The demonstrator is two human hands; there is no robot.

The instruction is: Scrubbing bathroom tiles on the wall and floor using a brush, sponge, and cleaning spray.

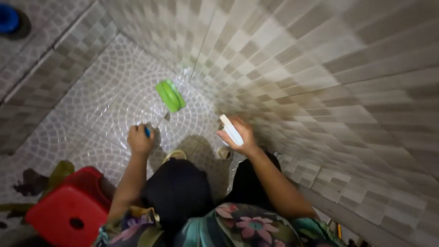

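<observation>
My left hand [139, 138] grips the blue handle of a brush whose green head [170, 95] rests on the wet patterned floor tiles near the wall's foot. My right hand [238, 135] holds a white spray bottle [231, 129], raised close to the checkered tiled wall [320, 68]. Both arms reach down past my dark-clad knees and floral top. The brush's handle is mostly hidden by my left fist.
A red plastic stool [68, 210] stands at the lower left beside my left arm. A blue object [8, 18] sits in the top left corner. A raised tiled step [41, 68] runs along the left. My sandalled feet [176, 155] stand on the floor.
</observation>
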